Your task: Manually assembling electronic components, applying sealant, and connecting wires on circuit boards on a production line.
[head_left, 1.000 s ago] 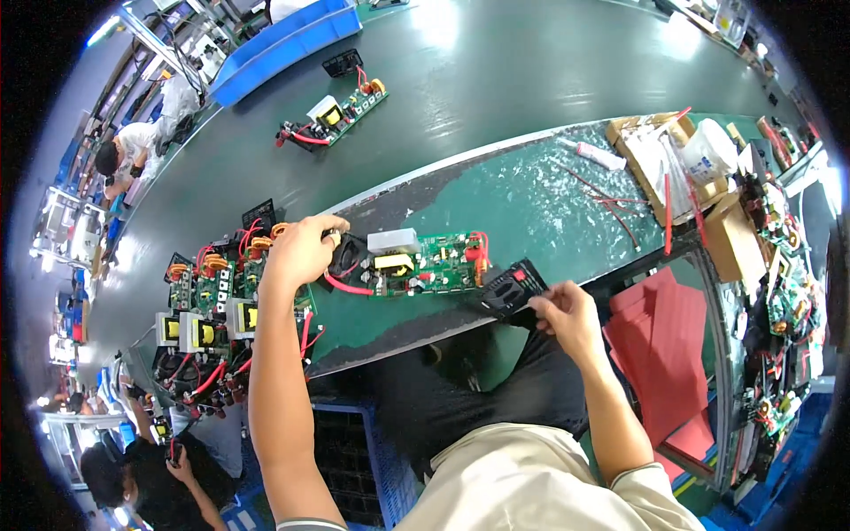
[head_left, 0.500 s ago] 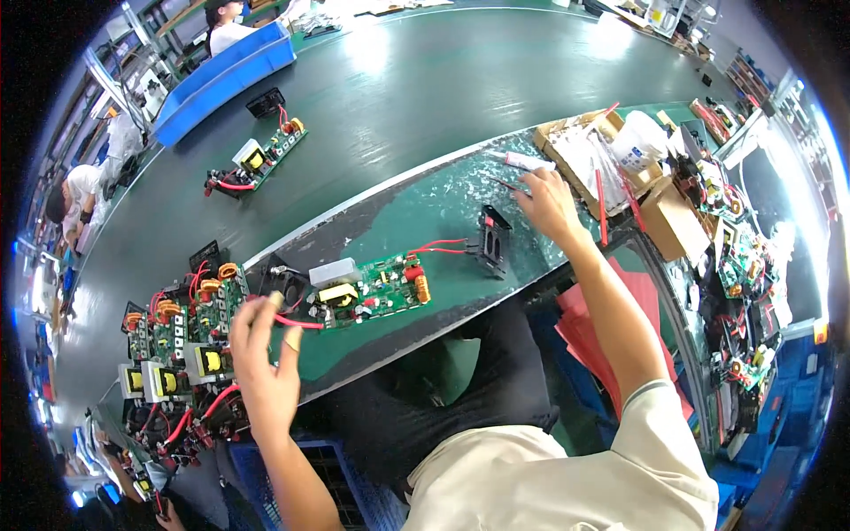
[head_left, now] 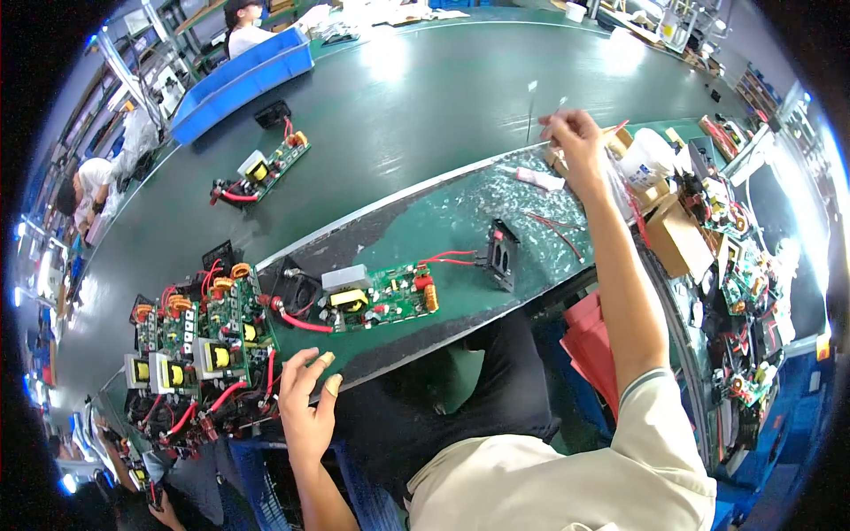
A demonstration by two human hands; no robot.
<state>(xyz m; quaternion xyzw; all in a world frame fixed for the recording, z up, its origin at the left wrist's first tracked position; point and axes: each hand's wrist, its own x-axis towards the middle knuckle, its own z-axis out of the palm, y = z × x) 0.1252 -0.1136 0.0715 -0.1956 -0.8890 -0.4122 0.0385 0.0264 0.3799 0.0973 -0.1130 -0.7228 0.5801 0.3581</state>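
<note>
My left hand (head_left: 307,403) hangs over the near edge of the bench, empty, fingers apart, with yellowish covers on the thumb and a fingertip. Beyond it lies a green circuit board (head_left: 398,296) with a grey heat sink, a yellow-wrapped transformer and a thick red wire. Two red wires join its right end to an upright black end panel (head_left: 502,255). Raised over the bench's far edge, my right hand (head_left: 575,137) has its fingers pinched together. Thin pale-tipped pieces show beside its fingertips, too blurred to name. Thin red and dark wires (head_left: 556,232) lie below the right forearm.
Several similar boards (head_left: 190,332) stand packed together at the left. Another board (head_left: 261,170) lies on the green surface beyond, near a blue bin (head_left: 239,84). A white tube (head_left: 538,179), a cardboard box (head_left: 677,234) and red sheets (head_left: 591,341) are to the right.
My right hand has lifted from the bench near the tube and moved away and right, its fingers now pinched. My left hand has drawn back toward me, away from the board's left end.
</note>
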